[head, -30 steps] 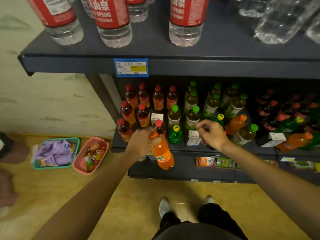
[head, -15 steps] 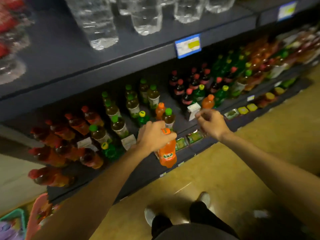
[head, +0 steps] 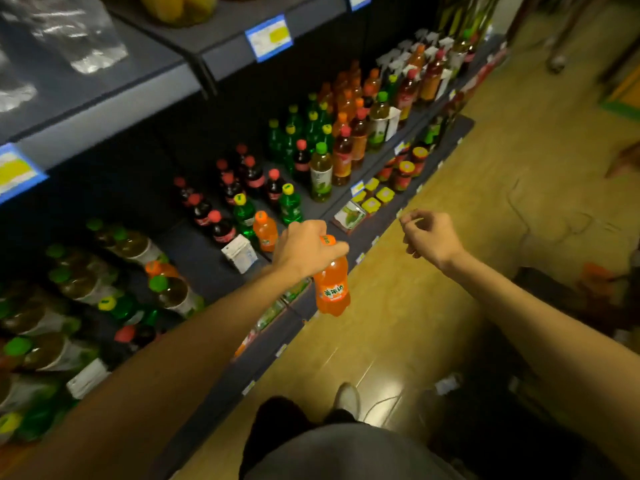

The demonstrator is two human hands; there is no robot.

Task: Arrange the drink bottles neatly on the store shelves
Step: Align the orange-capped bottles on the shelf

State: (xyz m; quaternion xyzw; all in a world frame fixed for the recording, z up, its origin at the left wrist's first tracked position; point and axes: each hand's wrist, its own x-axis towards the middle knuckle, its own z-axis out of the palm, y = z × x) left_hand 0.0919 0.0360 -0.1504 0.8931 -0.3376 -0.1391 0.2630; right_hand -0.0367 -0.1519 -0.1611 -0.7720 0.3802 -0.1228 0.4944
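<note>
Left hand: the left hand (head: 304, 249) is clamped from above around the neck and cap of the orange soda bottle (head: 331, 285), fingers wrapped over the top.
Orange soda bottle: it hangs upright below the left hand, clear of the shelf, out over the front edge of the middle shelf (head: 207, 261) and the floor (head: 485, 168).
Right hand: the right hand (head: 429, 239) grasps nothing; its fingers are loosely curled, thumb and forefinger nearly pinched, in the air to the right of the left hand and over the floor.
Just beyond the left hand: a second orange bottle (head: 265, 230) stands on the middle shelf, with a green bottle with a yellow cap (head: 290, 206) behind the hand and another green bottle (head: 243, 216) to its left.
Further left of the left hand: dark cola bottles with red caps (head: 221, 226) stand in a loose group, and a white price card (head: 239, 253) sits at the shelf front.
Beyond the right hand: tea and juice bottles (head: 341, 157) crowd the far stretch of shelf.
Below the left forearm: green-capped tea bottles (head: 173, 292), blurred.
</note>
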